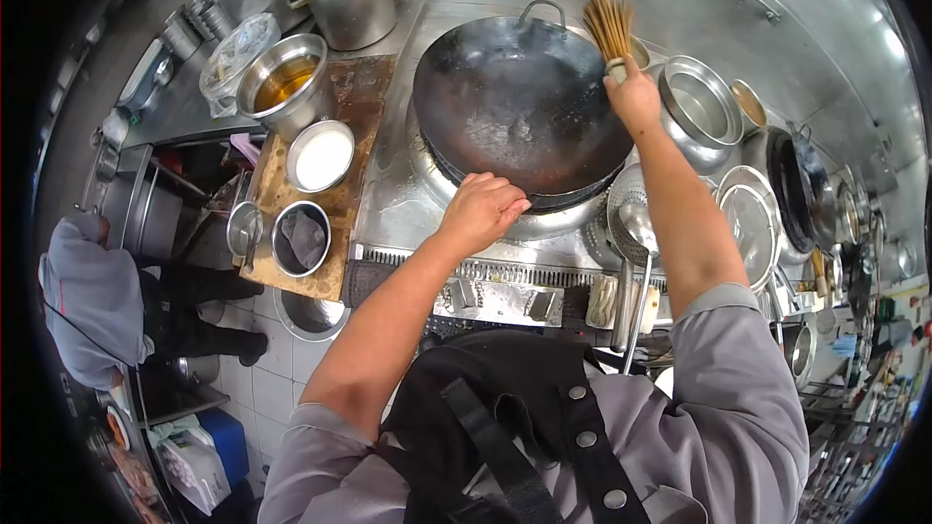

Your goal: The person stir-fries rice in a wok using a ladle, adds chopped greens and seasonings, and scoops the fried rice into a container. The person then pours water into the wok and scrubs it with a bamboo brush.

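Observation:
A large dark wok (515, 107) sits on the burner in front of me, its inside wet and speckled. My left hand (482, 212) is closed over the wok's near rim, fingers curled on the edge. In my right hand (633, 97) is a bamboo wok brush (610, 27), gripped by its bound end with the bristles pointing up. The brush is beside the wok's right rim. A metal loop handle (544, 12) stands on the wok's far edge.
Left, a wooden board (364, 126) bears bowls, including a white-filled bowl (320, 157). A pot of amber liquid (284, 85) stands behind. Right are a perforated strainer (621, 218), a ladle (638, 223) and a metal basin (699, 102). Another person (97, 281) stands far left.

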### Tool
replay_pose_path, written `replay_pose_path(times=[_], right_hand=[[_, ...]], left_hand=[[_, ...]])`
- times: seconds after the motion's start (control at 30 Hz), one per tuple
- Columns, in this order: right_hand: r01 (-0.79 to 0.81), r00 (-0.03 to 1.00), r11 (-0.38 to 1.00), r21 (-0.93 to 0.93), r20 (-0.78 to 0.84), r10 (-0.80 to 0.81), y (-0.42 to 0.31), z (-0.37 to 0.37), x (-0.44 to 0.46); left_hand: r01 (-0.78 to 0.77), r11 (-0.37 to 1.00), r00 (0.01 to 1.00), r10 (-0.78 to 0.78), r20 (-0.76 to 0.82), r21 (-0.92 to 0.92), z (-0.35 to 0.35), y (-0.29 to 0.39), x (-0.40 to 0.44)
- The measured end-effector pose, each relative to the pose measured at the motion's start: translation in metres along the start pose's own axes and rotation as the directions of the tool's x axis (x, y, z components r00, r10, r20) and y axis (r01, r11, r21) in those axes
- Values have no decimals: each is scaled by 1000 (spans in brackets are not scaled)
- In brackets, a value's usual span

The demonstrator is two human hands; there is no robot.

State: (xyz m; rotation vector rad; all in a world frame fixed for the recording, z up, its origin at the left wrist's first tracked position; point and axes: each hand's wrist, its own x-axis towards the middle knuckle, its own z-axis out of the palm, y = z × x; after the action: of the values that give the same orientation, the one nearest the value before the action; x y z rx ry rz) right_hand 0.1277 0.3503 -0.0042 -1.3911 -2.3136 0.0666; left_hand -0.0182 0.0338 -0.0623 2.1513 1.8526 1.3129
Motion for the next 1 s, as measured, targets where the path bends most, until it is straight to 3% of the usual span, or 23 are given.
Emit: replay_pose_path(times=[0.03, 0.1, 0.13, 0.2, 0.23, 0.3, 0.37, 0.4, 0.43, 0.47, 0.5, 0.57, 0.6, 0.67, 0.7, 0.77, 0.8, 0.83, 0.87, 0.9, 0.97, 1.0], right_hand=[[-37, 996, 992, 119, -76, 47, -16, 5, -4], [-57, 980, 945, 323, 197, -8, -45, 33, -11], [98, 952, 961, 260, 257, -167, -59, 52, -21], [33, 843, 883, 469, 461, -276, -99, 44, -61], [-91, 772, 861, 501, 581, -257, -117, 19, -79], [-77, 645, 896, 438, 707, -290, -113, -24, -101], [246, 618, 840, 484, 589, -521, -39, -25, -93], [402, 635, 842, 360, 552, -540, 2, -37, -77], [395, 684, 912, 109, 628, -371, 26, -67, -59], [282, 842, 934, -220, 524, -131, 47, -81, -43], [181, 946, 880, -440, 323, -33, 34, -117, -50], [40, 989, 925, -378, 148, 18, 38, -148, -44], [41, 987, 923, -383, 157, 22, 33, -157, -53], [308, 933, 951, -21, 202, -298, 14, -174, -82], [290, 921, 956, 50, 257, -293, -4, -179, -102], [414, 814, 896, 161, 375, -444, -9, -168, -116], [212, 763, 963, 166, 588, -269, -21, -181, -118], [201, 767, 967, 159, 588, -256, -14, -178, -115], [235, 843, 962, -137, 522, -132, -4, -170, -105], [231, 906, 878, -420, 422, -37, 3, -165, -99], [124, 971, 799, -588, 236, 23, 5, -174, -94], [70, 996, 908, -413, 86, -38, -20, -195, -114]], left_hand=[[-3, 1000, 1000, 3, 2, -14, 0, 0, -1], [3, 1000, 1000, -3, 7, -9, 0, 0, -2], [5, 1000, 1000, -5, 8, -2, 0, 1, -1], [-2, 1000, 1000, 2, 13, 0, 0, 1, 0], [1, 1000, 1000, -1, 14, 8, 0, 2, -1], [-9, 1000, 1000, 8, 16, 11, -1, 2, 1], [-9, 1000, 1000, 8, 23, 6, 1, 0, 0], [-13, 1000, 1000, 13, 26, -3, 3, -1, -2], [-7, 1000, 1000, 7, 24, -10, 4, -2, -2], [-3, 1000, 1000, 4, 17, -17, 5, -3, 0], [-11, 1000, 1000, 11, 18, -26, 4, -3, 2], [-24, 1000, 1000, 24, 14, 12, 4, -5, -2], [-15, 1000, 999, 15, 40, -2, 2, -5, -3], [-15, 1000, 999, 15, 36, -4, 4, -7, -2], [-18, 1000, 1000, 18, 25, -1, 5, -7, -2], [-22, 1000, 999, 22, 39, -6, 4, -6, -2], [-13, 1000, 1000, 14, 22, -4, 5, -4, -3], [-5, 1000, 1000, 5, 7, -2, 6, -5, -4], [26, 999, 993, -23, 113, -28, 5, -8, -2], [28, 999, 993, -24, 114, -34, 2, -8, 0], [10, 989, 995, 5, 100, -150, -12, -7, -10], [0, 984, 999, 8, 47, -180, -21, -8, -25]])
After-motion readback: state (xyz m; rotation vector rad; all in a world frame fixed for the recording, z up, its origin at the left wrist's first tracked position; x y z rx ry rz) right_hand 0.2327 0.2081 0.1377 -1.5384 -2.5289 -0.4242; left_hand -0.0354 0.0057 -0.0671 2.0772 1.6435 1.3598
